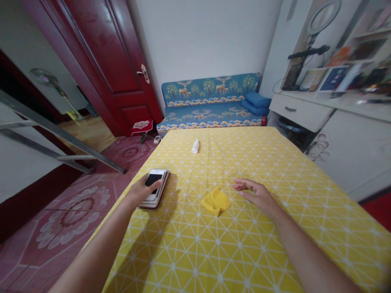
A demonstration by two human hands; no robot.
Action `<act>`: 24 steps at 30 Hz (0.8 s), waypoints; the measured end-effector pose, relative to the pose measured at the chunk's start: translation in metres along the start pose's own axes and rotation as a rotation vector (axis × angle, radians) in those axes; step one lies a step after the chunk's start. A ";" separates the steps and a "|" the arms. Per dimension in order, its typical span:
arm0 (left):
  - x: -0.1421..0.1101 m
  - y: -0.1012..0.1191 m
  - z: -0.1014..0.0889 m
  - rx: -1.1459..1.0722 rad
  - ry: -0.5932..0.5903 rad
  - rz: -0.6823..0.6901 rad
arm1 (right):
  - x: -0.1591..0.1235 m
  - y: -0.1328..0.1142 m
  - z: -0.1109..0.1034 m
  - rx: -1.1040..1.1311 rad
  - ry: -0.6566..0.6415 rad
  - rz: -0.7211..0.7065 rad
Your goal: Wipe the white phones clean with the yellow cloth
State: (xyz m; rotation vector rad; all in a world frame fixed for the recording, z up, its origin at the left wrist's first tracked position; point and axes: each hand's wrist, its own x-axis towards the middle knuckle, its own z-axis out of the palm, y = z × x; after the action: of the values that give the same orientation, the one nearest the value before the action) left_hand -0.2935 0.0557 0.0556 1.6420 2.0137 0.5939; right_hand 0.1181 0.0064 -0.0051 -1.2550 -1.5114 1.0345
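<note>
At the left of the table, my left hand (143,189) is closed on a white smartphone (154,183) with a dark screen, its thumb across the front. The phone lies on top of a stack of flat devices (161,199); the lowest has a brown edge. Part of the phone's left side is hidden by my hand. My right hand (255,194) hovers over the table, fingers slightly bent and thumb apart, holding nothing. Just left of its fingertips a crumpled yellow cloth (215,201) lies on the tablecloth. Farther back, a small white bottle (195,146) lies on its side.
A yellow patterned tablecloth (244,244) covers the table. Beyond it stands a blue sofa (210,110) with folded blue cushions (255,103). To the right is a white cabinet (345,146) with books and a ring light. A metal ladder (61,138) leans at left, near a red door (106,53).
</note>
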 end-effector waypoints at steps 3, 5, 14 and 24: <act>-0.010 0.003 0.008 0.238 0.129 0.119 | 0.000 0.001 0.000 -0.011 0.001 -0.003; -0.018 0.009 0.014 0.342 0.179 0.189 | 0.000 0.002 0.001 -0.011 0.006 -0.013; -0.016 0.077 0.068 0.247 0.202 0.647 | 0.003 0.005 0.004 -0.035 0.041 -0.012; 0.095 0.146 0.133 0.333 0.071 0.500 | 0.004 0.007 0.006 -0.029 0.061 -0.026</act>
State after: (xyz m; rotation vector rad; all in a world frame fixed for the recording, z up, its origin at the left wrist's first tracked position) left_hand -0.1160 0.1817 0.0294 2.3890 1.8205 0.5038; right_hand 0.1141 0.0111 -0.0129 -1.2722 -1.4971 0.9527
